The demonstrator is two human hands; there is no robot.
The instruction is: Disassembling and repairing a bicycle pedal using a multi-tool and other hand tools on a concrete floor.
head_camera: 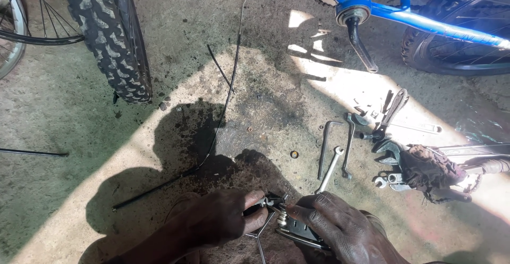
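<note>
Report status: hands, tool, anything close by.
Left hand and right hand both grip a folding metal multi-tool. Silver open-ended spanner lies just beyond it on the concrete floor. Nothing blocks the hands.

The folding metal multi-tool [287,222] is largely covered by the left hand [223,221] and right hand [340,231], so which blade is out cannot be told. Above it, the knobby black tyre [109,35] and the blue bicycle frame [404,9] are cut off by the top edge. Right of it, a dark rag [427,169] hides parts of several steel spanners [388,152].
</note>
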